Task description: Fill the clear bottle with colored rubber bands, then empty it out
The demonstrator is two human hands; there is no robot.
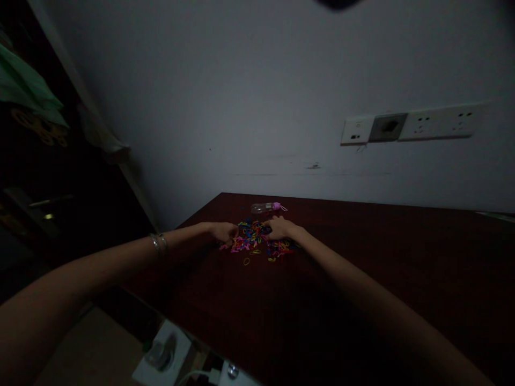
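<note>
A loose pile of small coloured elastic bands (252, 231) lies on the dark reddish-brown table (225, 289), in pink, yellow, blue and red. My left hand (226, 233) rests at the pile's left edge with its fingers curled down; whatever may be in them is hidden. On the opposite side, my right hand (278, 227) reaches over the bands, its fingers apart and touching the pile. One yellow band (247, 261) sits by itself in front. Just behind the pile a clear bottle (261, 208) with a pink cap and loop lies on its side.
A pale wall (241, 107) rises behind the table, with a row of sockets (418, 127) at the right. To the left is a dark door with a handle (50, 201). Below the table's front edge stand a clear jar (158, 355) and a white plug with a cable (214, 376).
</note>
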